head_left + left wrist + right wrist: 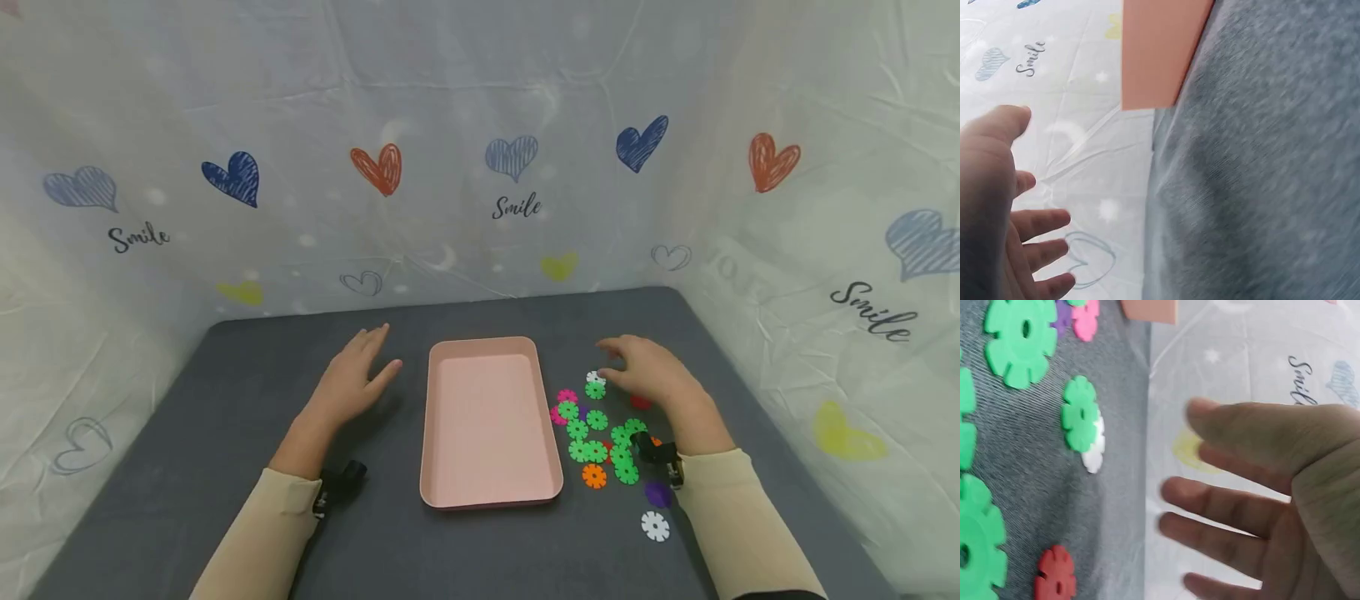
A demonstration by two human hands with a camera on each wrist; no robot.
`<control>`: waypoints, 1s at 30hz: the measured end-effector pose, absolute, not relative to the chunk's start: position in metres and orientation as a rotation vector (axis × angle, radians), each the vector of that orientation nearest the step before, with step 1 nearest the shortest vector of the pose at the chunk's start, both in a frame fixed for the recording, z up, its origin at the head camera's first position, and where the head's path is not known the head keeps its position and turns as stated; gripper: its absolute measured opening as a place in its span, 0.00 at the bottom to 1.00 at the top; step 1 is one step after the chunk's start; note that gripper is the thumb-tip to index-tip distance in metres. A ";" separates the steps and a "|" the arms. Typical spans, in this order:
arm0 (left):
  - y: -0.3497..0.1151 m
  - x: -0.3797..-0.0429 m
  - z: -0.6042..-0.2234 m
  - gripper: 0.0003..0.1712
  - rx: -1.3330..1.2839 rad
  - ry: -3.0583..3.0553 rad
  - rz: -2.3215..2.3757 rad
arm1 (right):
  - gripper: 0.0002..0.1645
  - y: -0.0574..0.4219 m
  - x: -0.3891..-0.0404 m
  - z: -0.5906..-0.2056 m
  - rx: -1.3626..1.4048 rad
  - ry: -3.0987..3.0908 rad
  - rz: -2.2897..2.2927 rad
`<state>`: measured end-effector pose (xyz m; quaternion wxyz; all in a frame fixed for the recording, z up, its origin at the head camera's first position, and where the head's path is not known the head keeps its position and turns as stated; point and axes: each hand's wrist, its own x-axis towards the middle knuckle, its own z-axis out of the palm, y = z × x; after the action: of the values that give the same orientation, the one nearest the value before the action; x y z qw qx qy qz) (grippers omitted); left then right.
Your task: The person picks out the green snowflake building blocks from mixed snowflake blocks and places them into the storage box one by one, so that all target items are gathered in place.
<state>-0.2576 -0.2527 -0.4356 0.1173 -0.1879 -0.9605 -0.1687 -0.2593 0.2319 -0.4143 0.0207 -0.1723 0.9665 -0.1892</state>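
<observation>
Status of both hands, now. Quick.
Left hand: open, holding nothing, left of the pink tray.
Right hand: open, fingers loosely bent, holding nothing, near the notched discs.

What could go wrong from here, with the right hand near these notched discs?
1. Near the right hand, a green disc partly covers a white disc, so a pinch might pick up or scatter both.
2. The black wrist camera appears close to the disc cluster and could brush pieces aside.
3. A magenta disc lies close to the pink tray; a sideways sweep might jam it against the wall.
</observation>
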 end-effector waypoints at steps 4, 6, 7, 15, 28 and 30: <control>-0.243 -0.255 -0.445 0.42 -0.559 -2.851 -0.643 | 0.26 0.226 -0.260 -0.422 -0.501 2.869 -0.622; -0.238 -0.254 -0.451 0.41 -0.576 -2.865 -0.740 | 0.24 0.223 -0.261 -0.426 -0.487 2.825 -0.622; -0.235 -0.254 -0.455 0.40 -0.586 -2.871 -0.803 | 0.23 0.222 -0.261 -0.428 -0.479 2.815 -0.615; -0.224 -0.253 -0.476 0.35 -0.638 -2.855 -1.165 | 0.19 0.216 -0.265 -0.439 -0.488 2.830 -0.530; -0.223 -0.256 -0.483 0.33 -0.780 -2.798 -1.033 | 0.15 0.216 -0.264 -0.435 -0.450 2.850 -0.534; -0.224 -0.256 -0.483 0.32 -0.811 -2.785 -1.004 | 0.15 0.215 -0.264 -0.435 -0.450 2.845 -0.528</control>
<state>-0.2559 -0.2238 -0.4829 0.0360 -0.2640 -0.9067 -0.3270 -0.2638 0.2153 -0.4350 0.1063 -0.1528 0.9660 -0.1794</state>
